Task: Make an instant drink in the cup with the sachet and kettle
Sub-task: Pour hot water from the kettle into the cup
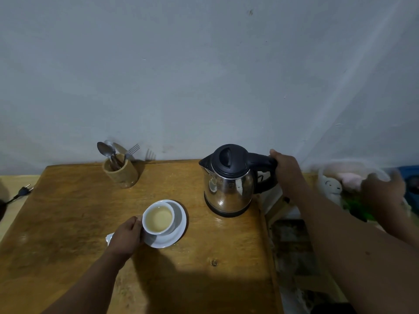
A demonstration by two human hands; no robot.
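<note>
The left hand grips the side of the small white ceramic cup, which sits on a white saucer near the front of the worn wooden table and holds pale liquid. The right hand is wrapped around the black handle of the upright stainless-steel electric kettle, standing just right of the cup. If more water is wanted, lift steadily, bring the spout over the cup, tip slowly, and brace the cup. A white scrap under the left hand may be the sachet; I cannot tell.
</note>
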